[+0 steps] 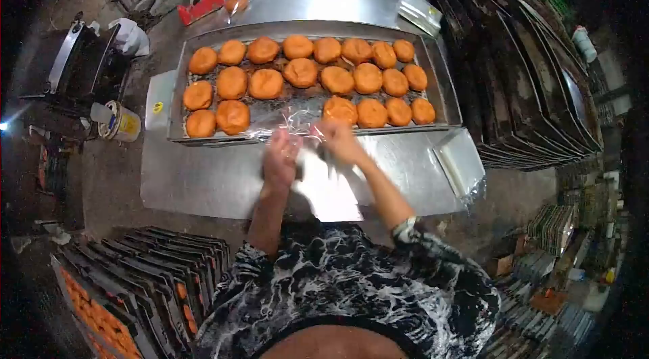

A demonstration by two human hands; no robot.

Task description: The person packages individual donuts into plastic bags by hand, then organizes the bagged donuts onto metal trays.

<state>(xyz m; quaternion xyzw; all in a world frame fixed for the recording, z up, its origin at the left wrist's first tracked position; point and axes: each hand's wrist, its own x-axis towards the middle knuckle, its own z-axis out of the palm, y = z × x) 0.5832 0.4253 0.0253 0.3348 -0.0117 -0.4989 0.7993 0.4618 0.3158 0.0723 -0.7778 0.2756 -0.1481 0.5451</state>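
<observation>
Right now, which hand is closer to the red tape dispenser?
Left. The left hand is below the red tape dispenser, across the tray; the right hand is farther right.

Your left hand [281, 158] and right hand [339, 140] pinch a clear wrapper [301, 124]; bun tray [177, 99] just beyond them.

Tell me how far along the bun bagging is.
Done: one bagged bun lies beyond the tray. In hand: the left hand and right hand work a clear bag at the tray's near edge; motion blur hides the contents. Left: some twenty unwrapped buns, with stacked bags waiting.
</observation>
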